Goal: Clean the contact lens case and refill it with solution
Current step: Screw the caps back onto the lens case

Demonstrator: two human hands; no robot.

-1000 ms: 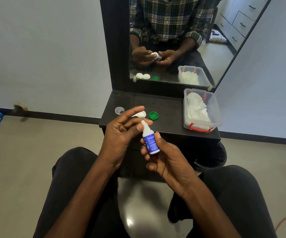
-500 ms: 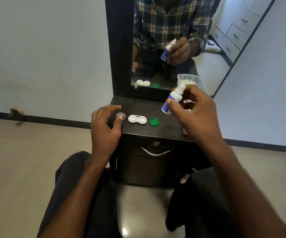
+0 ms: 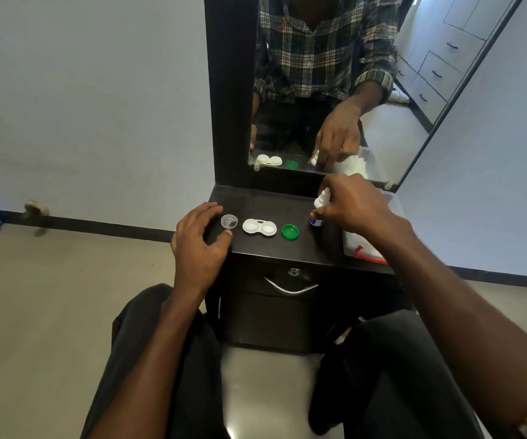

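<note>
Two hands work apart: at nine o'clock our left hand (image 3: pixel 197 240) spreads relaxed fingers beside the clear cap (image 3: pixel 229 221), holding nothing. We see the contact lens case (image 3: pixel 259 226) open at centre, ready for refilling. At three o'clock, our right hand (image 3: pixel 352 205) pinches the solution bottle (image 3: pixel 321 202), standing it down.

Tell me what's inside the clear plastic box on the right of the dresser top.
The clear plastic box holds crumpled white tissue. The right hand, gripping the solution bottle, and its forearm cover most of the box, so anything else inside is hidden.
</note>
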